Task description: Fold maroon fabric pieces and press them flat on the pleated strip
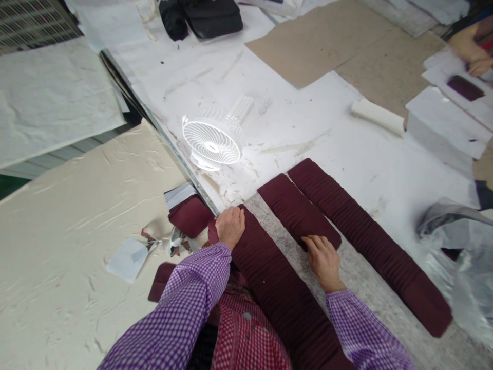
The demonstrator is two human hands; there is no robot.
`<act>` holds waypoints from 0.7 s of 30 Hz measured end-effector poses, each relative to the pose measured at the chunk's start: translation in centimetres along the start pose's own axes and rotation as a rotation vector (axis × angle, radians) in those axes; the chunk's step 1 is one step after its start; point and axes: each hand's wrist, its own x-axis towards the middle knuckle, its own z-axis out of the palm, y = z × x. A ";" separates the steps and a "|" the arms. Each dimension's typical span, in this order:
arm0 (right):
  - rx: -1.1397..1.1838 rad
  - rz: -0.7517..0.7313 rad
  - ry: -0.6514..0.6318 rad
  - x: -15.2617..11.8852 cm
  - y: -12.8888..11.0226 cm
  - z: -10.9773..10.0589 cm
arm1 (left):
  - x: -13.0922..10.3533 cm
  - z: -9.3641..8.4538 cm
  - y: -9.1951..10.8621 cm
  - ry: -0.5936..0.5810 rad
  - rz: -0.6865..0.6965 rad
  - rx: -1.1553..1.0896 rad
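Maroon flat pieces, seemingly fabric, lie overlapped in long rows on a grey speckled surface. My left hand (231,226) is closed at the top end of the near row (277,282), with a maroon piece (212,232) sticking out beside its fingers. At the lower end of the shorter middle row (296,208), my right hand (323,262) has its fingers bent over the edge of a piece; its thumb is hidden. A third, longer row (370,236) runs beyond it. Left of my left hand sits a small maroon stack (190,216) with pale pieces.
A white fan (211,141) stands beyond the rows. Brown paper sheets (319,41) and a white roll (377,118) lie farther back. Clear plastic bags (462,272) are at right, near another person's hand (479,64). A dark bag (211,18) sits at the far edge.
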 end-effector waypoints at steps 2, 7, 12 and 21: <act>-0.007 -0.001 -0.004 0.1 0.0 0.0 | 0.0 0.0 0.0 0.000 0.000 0.001; -0.015 0.001 -0.005 0.2 -0.2 -0.2 | 0.0 0.0 0.0 0.004 0.004 0.011; -0.021 0.004 -0.012 0.3 -0.4 -0.4 | 0.0 -0.1 0.0 0.003 0.008 0.019; -0.012 0.034 -0.020 0.9 -0.8 -0.9 | 0.0 0.0 0.0 0.003 0.002 0.033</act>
